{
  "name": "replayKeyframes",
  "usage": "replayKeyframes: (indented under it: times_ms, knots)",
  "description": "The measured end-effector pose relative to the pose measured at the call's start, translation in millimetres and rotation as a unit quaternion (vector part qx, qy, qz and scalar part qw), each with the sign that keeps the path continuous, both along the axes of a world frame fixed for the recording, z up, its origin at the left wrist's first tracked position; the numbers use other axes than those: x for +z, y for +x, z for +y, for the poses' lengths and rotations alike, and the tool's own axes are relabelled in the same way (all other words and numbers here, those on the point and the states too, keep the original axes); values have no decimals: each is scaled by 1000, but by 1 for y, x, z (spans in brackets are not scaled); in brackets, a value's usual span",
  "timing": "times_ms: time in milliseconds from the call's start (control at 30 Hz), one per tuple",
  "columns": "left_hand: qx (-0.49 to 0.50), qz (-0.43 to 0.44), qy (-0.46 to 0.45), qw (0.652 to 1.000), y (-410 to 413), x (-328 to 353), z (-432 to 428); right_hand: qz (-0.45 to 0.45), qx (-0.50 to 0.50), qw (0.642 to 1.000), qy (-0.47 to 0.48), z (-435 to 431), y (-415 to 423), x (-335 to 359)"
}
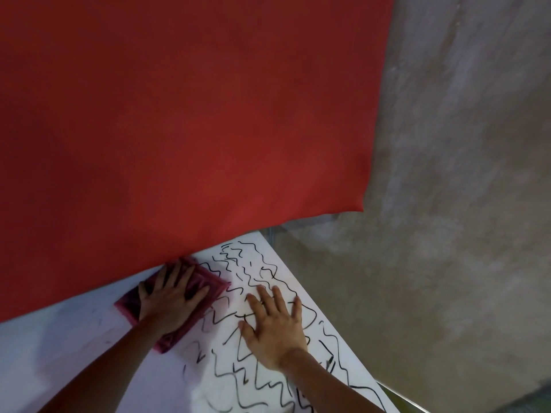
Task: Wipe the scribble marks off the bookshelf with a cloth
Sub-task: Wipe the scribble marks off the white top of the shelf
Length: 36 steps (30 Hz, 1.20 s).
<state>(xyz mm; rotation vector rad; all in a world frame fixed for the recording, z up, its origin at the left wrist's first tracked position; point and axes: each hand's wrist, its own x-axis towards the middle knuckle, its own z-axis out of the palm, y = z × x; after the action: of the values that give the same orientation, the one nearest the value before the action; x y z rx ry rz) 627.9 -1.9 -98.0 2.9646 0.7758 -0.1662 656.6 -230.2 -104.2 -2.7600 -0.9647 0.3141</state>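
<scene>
The white top of the bookshelf (pixel 68 338) fills the lower left of the head view. Black scribble marks (pixel 253 269) cover its right half; the left half shows only faint smears. A folded dark pink cloth (pixel 205 283) lies on the surface near the back edge. My left hand (pixel 170 299) presses flat on the cloth with straight, spread fingers. My right hand (pixel 272 326) rests flat on the scribbled area to the right of the cloth, fingers spread, holding nothing.
A red wall (pixel 185 114) rises directly behind the shelf top. To the right is a rough grey concrete wall (pixel 462 144). The shelf's right edge (pixel 313 290) runs diagonally toward the lower right, with a drop beyond it.
</scene>
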Motion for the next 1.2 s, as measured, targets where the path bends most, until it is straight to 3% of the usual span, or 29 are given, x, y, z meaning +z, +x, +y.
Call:
replayKeyframes:
  times_ms: [333,900,1200]
  knots:
    - [-43,7,5,999,-68,-7,-44,4,11,1000,12,-5,-5,5]
    - [-5,-1,12,1000,13,0,2,2,-6,1000,16,-1,-3,2]
    - [-34,0,-9,999,-47,-3,-34,-11,-11,1000,-7,-3,-5,4]
